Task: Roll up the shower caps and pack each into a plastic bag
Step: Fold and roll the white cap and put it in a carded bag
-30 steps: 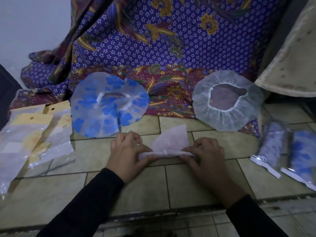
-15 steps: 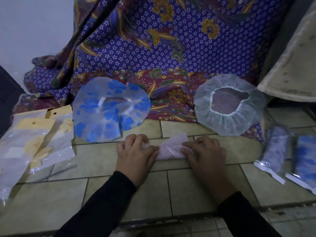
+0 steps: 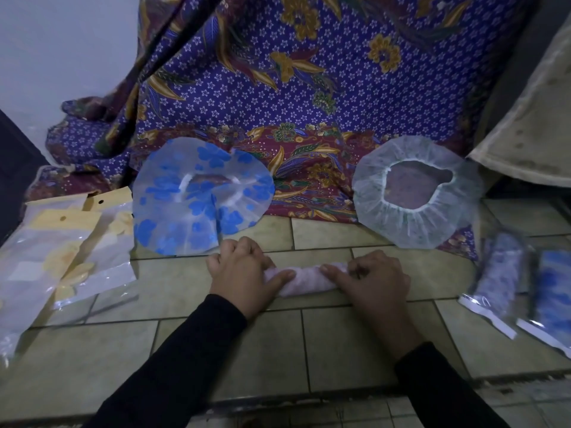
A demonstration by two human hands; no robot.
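The pink roll (image 3: 306, 281) lies on the floor (image 3: 278, 344), left hand (image 3: 244, 273) and right hand (image 3: 374, 279) curled round its ends (thumbs along the top). Behind lie a blue cap (image 3: 200, 196) and a white cap (image 3: 414, 223), both unrolled.

- The pink shower cap (image 3: 306, 281) was rolled into a tube on the tiled floor (image 3: 216, 350). The left hand (image 3: 244, 273) gripped one end and the right hand (image 3: 374, 282) the other.
- A blue-flowered cap (image 3: 200, 196) and a clear white cap (image 3: 414, 193) lay spread out behind it, partly on the batik cloth (image 3: 309, 88).
- Two packed bags (image 3: 500, 279) sat off to the right.
- Some plastic bags with yellow cards (image 3: 61, 261) were on the left.
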